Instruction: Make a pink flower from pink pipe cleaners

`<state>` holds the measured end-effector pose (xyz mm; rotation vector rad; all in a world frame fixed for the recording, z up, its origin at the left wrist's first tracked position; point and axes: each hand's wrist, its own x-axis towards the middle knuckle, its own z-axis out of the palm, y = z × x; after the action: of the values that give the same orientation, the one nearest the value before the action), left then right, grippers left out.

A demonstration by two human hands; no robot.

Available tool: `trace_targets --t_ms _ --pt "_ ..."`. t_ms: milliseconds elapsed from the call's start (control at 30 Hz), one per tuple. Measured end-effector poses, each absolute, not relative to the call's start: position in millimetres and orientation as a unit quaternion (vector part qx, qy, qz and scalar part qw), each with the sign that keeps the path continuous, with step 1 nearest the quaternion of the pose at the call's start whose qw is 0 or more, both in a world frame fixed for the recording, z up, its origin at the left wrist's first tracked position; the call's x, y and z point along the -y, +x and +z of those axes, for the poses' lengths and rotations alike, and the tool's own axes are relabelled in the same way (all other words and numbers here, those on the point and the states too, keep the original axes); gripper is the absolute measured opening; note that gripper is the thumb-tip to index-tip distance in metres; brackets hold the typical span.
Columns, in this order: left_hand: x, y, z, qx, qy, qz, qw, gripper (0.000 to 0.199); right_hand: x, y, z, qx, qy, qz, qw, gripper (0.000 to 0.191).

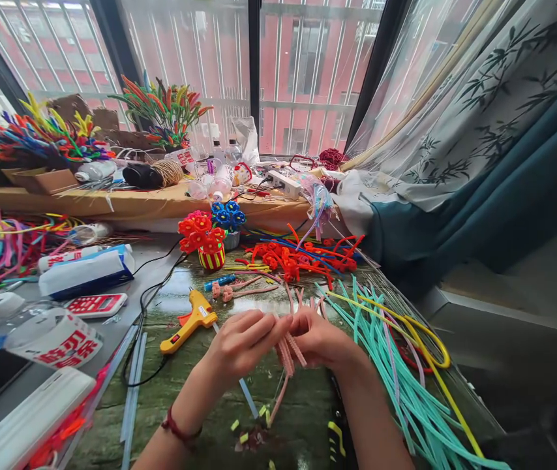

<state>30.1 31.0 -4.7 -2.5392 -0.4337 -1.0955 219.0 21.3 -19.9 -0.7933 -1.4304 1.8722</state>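
Several pale pink pipe cleaners (285, 356) are bunched between my two hands over the green table, some ends pointing up and others down. My left hand (244, 343), with a dark red band on its wrist, has its fingers closed on the bunch. On the right side my right hand (318, 338) pinches the same pipe cleaners. Just beyond the hands lie small pink curled pieces (227, 293) with stems. A yellow glue gun (190, 321) rests left of my left hand. Below the hands are small yellow bits (244, 438).
Mint-green pipe cleaners (381, 352) spread along the right. Red flowers in a striped pot (210, 258) and a red pipe-cleaner pile (291, 259) stand behind. A black cable (144, 307), a white-and-blue packet (87, 271) and a calculator (96, 305) lie left.
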Motion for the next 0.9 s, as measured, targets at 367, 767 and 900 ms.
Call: trace_targets --t_ms 367,767,900 --pt "-29.1 28.9 -1.5 0.122 -0.892 -0.389 0.195 0.022 -17.8 217.0 -13.3 0.546 -0.305 0.718 0.305 0.025" --pt "-29.7 25.2 -8.0 0.103 -0.905 -0.371 0.181 0.027 -16.2 217.0 -19.0 0.548 -0.275 0.727 0.308 0.021" --pt "-29.6 23.2 -10.3 0.121 -0.912 -0.36 0.155 0.029 -16.3 217.1 -17.1 0.556 -0.29 0.715 0.309 0.021"
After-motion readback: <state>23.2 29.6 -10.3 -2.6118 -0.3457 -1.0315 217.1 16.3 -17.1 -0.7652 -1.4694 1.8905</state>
